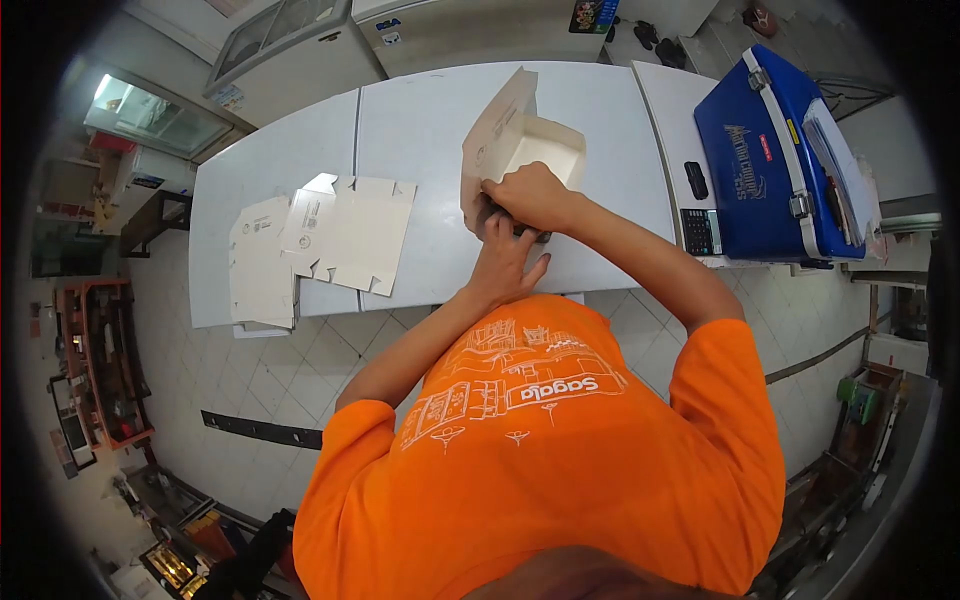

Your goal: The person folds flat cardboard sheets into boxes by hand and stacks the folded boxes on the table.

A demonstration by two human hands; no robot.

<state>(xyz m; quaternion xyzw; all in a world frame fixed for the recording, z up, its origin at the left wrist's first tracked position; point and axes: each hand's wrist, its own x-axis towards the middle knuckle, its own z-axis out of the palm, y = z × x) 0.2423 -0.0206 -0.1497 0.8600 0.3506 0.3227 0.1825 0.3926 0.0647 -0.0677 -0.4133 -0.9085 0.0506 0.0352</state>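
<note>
Grip of the right hand (537, 197) is narrow, its fingers curled in on the near-left corner of a white carton (552, 150). Nearer the body, the left hand (500, 268) reaches up to that same corner with its fingers a little apart, touching the carton at its near side; the right hand and the shadow there cover the contact, so I cannot tell whether the left fingers pinch anything. Something dark shows under the two hands, too hidden to make out.

The carton stands right of the middle of a white bench (420, 110), open at the top, with a tall printed panel (495, 130) standing up along its left side and leaning slightly outward. Well to its left, flat carton blanks (370, 225) lie overlapping near the bench's near edge, printed here and there and notched along their sides.

On the right stands a blue cooler box (745, 160) with white straps and metal-looking latches, with papers (830, 160) against its right side. Just left of the cooler are a calculator (700, 230) and, a little farther off, a small black object (696, 179). Beyond the far edge of the bench stands a white chest freezer (480, 35).
</note>
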